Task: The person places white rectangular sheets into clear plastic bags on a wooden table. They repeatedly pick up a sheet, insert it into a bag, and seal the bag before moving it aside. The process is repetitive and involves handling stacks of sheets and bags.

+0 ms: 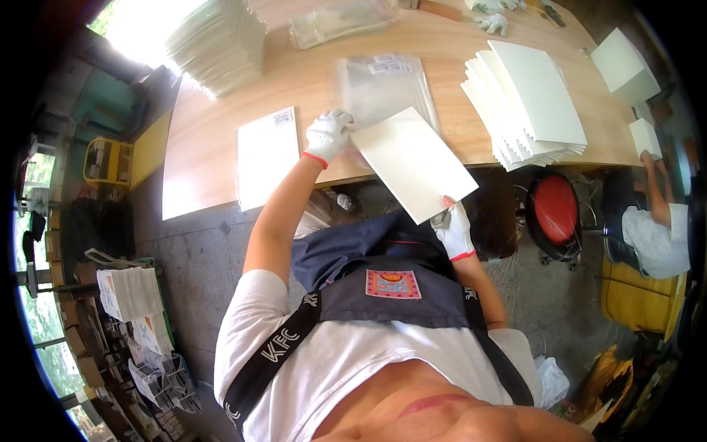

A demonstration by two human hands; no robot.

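A white rectangular board point(416, 166) is tilted over the table's front edge. My right hand point(454, 230), in a white glove with a red cuff, is closed on the board's near right corner, the thumb on top. My left hand point(328, 135), gloved the same way, has curled fingers beside the board's far left corner. Its fingertips meet the left edge of a pile of clear plastic bags point(383, 85); whether they pinch a bag is too small to tell. The board overlaps the near part of that pile. Left of my left hand lies a white board in clear wrap with a label point(266, 158).
White boards stand in a fanned stack point(526, 103) on the right of the wooden table point(199, 147). A tall wrapped pile point(217, 48) is at the far left, with more plastic bags point(342, 22) and loose gloves point(492, 23) behind. Another person point(655, 228) sits at right beside a red stool point(554, 208).
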